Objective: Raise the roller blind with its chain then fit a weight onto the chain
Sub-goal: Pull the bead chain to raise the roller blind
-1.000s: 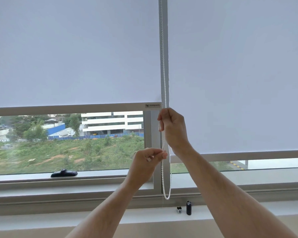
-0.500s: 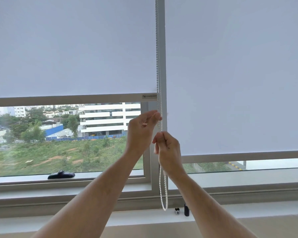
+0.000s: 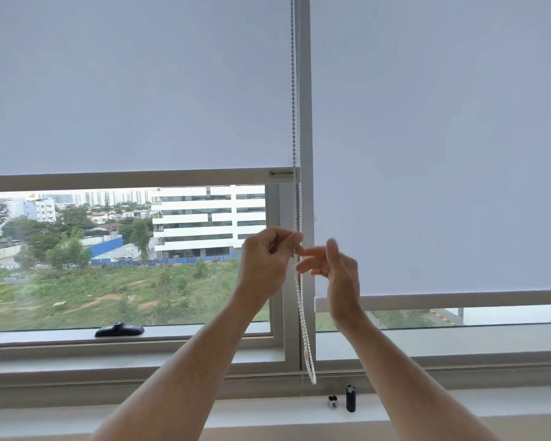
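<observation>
The white bead chain (image 3: pixel 303 313) hangs down the window's middle post and ends in a loop just above the sill. My left hand (image 3: pixel 266 261) pinches the chain between thumb and fingers at about mid-window height. My right hand (image 3: pixel 336 270) is just right of the chain, blurred, its fingers loosely extended toward it and gripping nothing. The left roller blind (image 3: pixel 134 90) is partly raised, with its bottom rail (image 3: pixel 131 180) above my hands. A black cylindrical weight (image 3: pixel 350 398) stands on the sill below the chain loop, with a small clip piece (image 3: pixel 332 402) beside it.
The right roller blind (image 3: pixel 442 138) hangs lower, its bottom rail (image 3: pixel 458 300) close to the sill. A black window handle (image 3: pixel 119 330) lies on the left window frame. The white sill (image 3: pixel 140 415) runs along the bottom. Buildings and grass show through the glass.
My right hand has let go of the chain and opened beside it. My left hand has pulled the chain downward. The left blind's bottom rail has risen relative to the right blind.
</observation>
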Demonstrator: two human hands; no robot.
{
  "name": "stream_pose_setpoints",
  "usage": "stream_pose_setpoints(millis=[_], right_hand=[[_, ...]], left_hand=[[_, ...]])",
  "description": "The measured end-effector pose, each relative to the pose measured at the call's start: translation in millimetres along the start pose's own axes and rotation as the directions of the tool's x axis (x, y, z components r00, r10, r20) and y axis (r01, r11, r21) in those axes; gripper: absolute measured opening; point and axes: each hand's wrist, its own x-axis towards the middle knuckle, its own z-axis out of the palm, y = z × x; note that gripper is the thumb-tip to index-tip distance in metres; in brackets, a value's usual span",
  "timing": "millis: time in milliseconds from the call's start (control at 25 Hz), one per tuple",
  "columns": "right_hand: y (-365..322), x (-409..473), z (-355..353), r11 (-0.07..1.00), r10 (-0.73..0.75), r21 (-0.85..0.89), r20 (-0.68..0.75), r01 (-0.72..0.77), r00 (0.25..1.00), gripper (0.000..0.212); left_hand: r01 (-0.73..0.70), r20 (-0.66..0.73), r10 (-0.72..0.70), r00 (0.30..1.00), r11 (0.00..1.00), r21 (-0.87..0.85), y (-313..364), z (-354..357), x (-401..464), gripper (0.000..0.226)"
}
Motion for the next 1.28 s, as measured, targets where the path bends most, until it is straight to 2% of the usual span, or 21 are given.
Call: stream_pose_setpoints(millis=[120, 360, 520, 600, 720, 840, 920, 1080, 1280], right_hand=[[-23, 22, 7, 0.991, -0.067, -0.115, -0.041, 0.062, 0.997, 0.045], [-64, 54, 29, 0.989, -0.057, -0.135, 0.082, 0.068, 0.995, 0.031], [-55, 37, 25, 0.982, -0.088, -0.161, 0.062, 0.097, 0.994, 0.033], [-48, 29, 20, 0.981, -0.092, -0.166, 0.046, 0.098, 0.995, 0.032], [-36, 19, 13, 0.969, -0.095, -0.228, 0.024, 0.098, 0.995, 0.031], [-25, 5, 11, 0.961, -0.082, -0.264, 0.027, 0.086, 0.996, 0.031], [-17, -6, 12, 0.963, -0.069, -0.260, 0.036, 0.076, 0.997, 0.030], [-4, -30, 15, 0.983, -0.017, -0.182, 0.062, 0.028, 0.998, 0.030], [9, -38, 1, 0.998, 0.028, -0.055, 0.155, -0.020, 0.987, 0.032]], left_hand=[[0.012, 0.018, -0.013, 1.000, 0.999, 0.033, -8, 2, -16, 0.013], [0.073, 0.045, -0.076, 0.996, 0.996, 0.059, -25, 7, -40, 0.014], [-0.011, 0.112, -0.001, 0.994, 0.995, 0.102, -29, 6, -53, 0.018], [-0.048, 0.136, 0.037, 0.990, 0.995, 0.082, -30, 1, -55, 0.031], [-0.030, 0.004, 0.030, 1.000, 0.998, 0.057, -28, -7, -44, 0.044], [-0.022, -0.070, 0.031, 0.997, 0.992, 0.127, -13, -7, -21, 0.029], [-0.010, -0.037, 0.015, 0.999, 0.991, 0.131, 2, -5, -5, 0.018], [0.021, 0.037, -0.023, 0.999, 0.998, 0.057, 20, 2, 14, 0.012], [0.059, -0.004, -0.059, 0.998, 0.998, 0.013, 9, 7, 2, 0.014]])
